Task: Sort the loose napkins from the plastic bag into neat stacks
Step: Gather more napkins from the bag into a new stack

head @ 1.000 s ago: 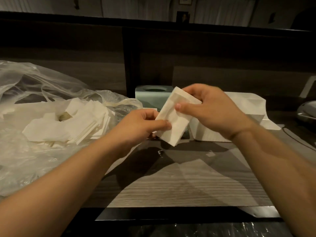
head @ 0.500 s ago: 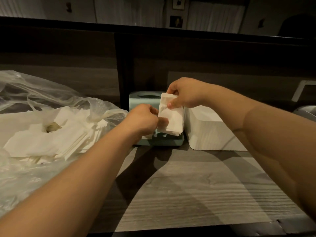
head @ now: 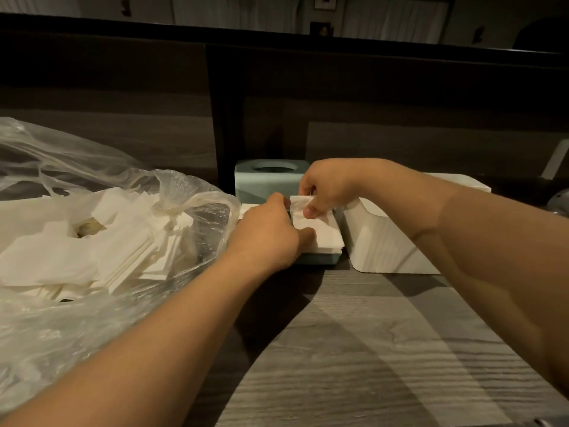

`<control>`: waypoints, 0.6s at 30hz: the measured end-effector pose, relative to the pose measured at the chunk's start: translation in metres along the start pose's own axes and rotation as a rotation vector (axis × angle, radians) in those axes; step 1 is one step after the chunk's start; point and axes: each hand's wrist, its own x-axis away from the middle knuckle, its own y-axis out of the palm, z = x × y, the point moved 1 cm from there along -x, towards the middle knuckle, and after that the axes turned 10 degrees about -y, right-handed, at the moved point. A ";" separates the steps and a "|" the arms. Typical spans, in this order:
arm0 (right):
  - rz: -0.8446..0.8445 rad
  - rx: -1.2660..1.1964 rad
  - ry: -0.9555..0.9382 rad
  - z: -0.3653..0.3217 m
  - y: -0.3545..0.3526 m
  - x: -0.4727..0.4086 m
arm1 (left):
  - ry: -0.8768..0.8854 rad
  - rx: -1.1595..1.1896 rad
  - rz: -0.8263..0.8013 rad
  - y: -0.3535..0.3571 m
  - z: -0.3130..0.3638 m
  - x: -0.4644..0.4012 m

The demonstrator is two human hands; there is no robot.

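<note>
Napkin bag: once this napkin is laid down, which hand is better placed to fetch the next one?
Left, probably. The left hand is nearer the bag, whose loose napkins lie on that side. The right hand pinches the napkin over the teal holder and would have to cross over.

Lighting: dim, warm, yellowish. Shadows: both forearms cast broad, soft-edged dark bands across the wood-grain table point(head: 354, 349). Glare: faint sheen on the plastic bag point(head: 77, 318), left. Far wall: nearly black, detail lost. Distortion: wide-angle bowing at edges. Sharpness: soft, slightly grainy throughout.
</note>
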 end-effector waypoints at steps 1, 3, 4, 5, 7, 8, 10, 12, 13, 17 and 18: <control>0.001 0.015 0.002 -0.001 0.001 -0.001 | 0.008 -0.032 0.034 0.001 -0.002 0.000; -0.013 0.089 0.017 -0.003 0.003 -0.002 | 0.044 -0.117 0.113 0.002 -0.004 0.000; -0.017 0.149 0.028 -0.004 0.004 -0.002 | 0.073 -0.155 0.147 0.002 -0.004 0.000; -0.012 0.204 0.040 -0.005 0.005 -0.002 | 0.105 -0.179 0.170 0.002 -0.004 0.001; 0.038 0.264 0.067 -0.008 0.006 0.002 | 0.163 -0.209 0.183 0.002 -0.003 0.001; 0.081 0.293 0.083 -0.011 0.004 0.005 | 0.183 -0.227 0.177 0.003 -0.003 0.001; 0.186 0.378 0.083 -0.019 0.001 0.012 | 0.201 -0.251 0.154 0.005 -0.004 0.001; 0.210 0.430 0.062 -0.027 0.002 0.020 | 0.196 -0.242 0.138 0.007 -0.005 -0.001; 0.166 0.449 0.055 -0.032 0.005 0.023 | 0.188 -0.244 0.130 0.008 -0.005 -0.001; 0.007 0.495 0.054 -0.042 0.020 0.031 | 0.156 -0.300 0.072 0.007 -0.004 0.000; 0.009 0.512 0.068 -0.042 0.021 0.032 | 0.157 -0.306 0.072 0.007 -0.003 0.002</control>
